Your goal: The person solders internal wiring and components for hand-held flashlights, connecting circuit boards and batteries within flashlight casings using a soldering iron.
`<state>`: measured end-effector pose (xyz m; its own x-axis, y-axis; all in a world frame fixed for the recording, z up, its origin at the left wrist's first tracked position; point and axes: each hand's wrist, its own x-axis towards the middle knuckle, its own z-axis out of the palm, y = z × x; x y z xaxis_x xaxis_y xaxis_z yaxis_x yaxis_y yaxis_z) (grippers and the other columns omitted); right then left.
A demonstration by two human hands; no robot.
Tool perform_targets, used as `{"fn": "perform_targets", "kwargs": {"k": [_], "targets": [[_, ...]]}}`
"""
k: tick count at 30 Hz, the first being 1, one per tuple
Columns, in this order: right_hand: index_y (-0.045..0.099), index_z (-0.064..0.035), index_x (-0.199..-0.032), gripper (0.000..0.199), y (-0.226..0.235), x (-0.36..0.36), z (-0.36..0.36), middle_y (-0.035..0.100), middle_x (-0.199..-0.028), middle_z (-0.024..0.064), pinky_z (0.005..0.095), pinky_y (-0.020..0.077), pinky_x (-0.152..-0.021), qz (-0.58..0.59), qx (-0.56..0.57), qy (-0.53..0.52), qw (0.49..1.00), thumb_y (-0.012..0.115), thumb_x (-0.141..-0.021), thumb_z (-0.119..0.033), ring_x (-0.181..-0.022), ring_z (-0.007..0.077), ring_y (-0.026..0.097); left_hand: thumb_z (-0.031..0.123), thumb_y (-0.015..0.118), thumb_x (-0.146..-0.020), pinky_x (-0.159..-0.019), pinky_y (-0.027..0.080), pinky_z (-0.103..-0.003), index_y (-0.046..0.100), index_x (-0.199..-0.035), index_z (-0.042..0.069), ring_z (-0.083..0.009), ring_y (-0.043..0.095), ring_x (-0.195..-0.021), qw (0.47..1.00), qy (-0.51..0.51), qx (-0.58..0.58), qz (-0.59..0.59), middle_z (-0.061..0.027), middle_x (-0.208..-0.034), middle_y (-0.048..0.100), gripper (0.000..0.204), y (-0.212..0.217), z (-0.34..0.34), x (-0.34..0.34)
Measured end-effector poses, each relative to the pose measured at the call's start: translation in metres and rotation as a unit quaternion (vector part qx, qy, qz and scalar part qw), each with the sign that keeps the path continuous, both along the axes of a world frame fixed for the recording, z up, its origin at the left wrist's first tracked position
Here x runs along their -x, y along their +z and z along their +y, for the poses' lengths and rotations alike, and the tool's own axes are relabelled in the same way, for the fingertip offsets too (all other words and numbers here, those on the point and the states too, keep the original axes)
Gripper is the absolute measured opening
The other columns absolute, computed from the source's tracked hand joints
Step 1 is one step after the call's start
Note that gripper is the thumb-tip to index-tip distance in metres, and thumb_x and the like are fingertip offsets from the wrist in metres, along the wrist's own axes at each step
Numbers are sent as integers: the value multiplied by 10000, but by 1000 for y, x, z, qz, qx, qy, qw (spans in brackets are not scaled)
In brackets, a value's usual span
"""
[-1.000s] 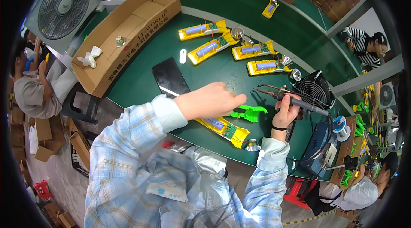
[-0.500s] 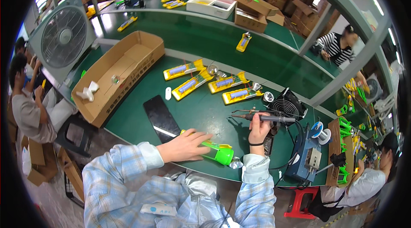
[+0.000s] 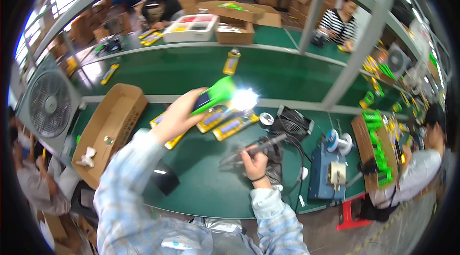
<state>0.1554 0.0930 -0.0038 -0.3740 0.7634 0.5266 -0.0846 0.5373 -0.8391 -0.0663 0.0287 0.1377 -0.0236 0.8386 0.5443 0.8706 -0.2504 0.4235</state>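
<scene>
My left hand is wrapped round a green flashlight, held up over the far part of the workbench. Its lamp glares bright white and points to the right. Beneath and behind it lie several yellow flashlight bodies, partly hidden by my hand and forearm. In my right hand is a soldering iron gripped by its handle. The iron's tip end points left over the bench and is smeared by motion. A dark phone lies on the bench near my left forearm.
A long cardboard box stands at the left, beside a large fan. To the right are a small black fan, a blue soldering station, a solder spool and a box of green parts. A metal post rises ahead.
My left hand has lifted the green flashlight from the bench's near edge, up and away from me. Its lamp, dark before, is lit. My right hand keeps the soldering iron. The view has shifted.
</scene>
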Motion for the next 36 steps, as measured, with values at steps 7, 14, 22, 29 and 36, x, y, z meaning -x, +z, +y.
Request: {"fn": "perform_targets", "kwargs": {"k": [7,14,22,29,36], "targets": [[494,0,-816,114,-5,-4,-8,519,-600,50,172,369,-433,65,303,86,947,534,-794,-104,-486,77,471,263,609,-648,-713,443,-388,481,-930,28,-308,548,-827,995,23,98,-12,-157,-883,547,389,-67,245,-17],[485,20,-841,145,5,7,-18,544,-597,88,188,372,-331,28,333,138,933,539,-795,-106,-405,79,466,227,671,-599,-679,435,-372,489,-936,61,-249,542,-846,970,132,148,139,-99,-896,537,418,-117,297,-19],[481,17,-828,170,-4,20,-18,537,-563,71,191,299,-288,-54,319,163,932,557,-796,-131,-343,69,414,415,723,-527,-739,420,-376,476,-1009,50,-276,522,-898,964,144,192,110,-120,-945,520,653,-121,282,4],[483,-9,-791,268,-23,12,-9,502,-465,66,197,267,-262,-169,353,158,906,520,-822,-273,-296,82,392,212,546,-696,-641,438,-339,566,-794,15,-267,559,-711,976,-148,-22,-160,-136,-732,559,221,18,69,-49],[527,32,-629,698,-5,1,-14,518,-450,129,202,280,-256,-379,365,147,838,330,-765,-624,-279,124,413,163,591,-697,-709,361,-323,572,-753,103,-190,516,-743,986,131,-71,-78,-16,-747,556,85,-109,-237,-69]]}}
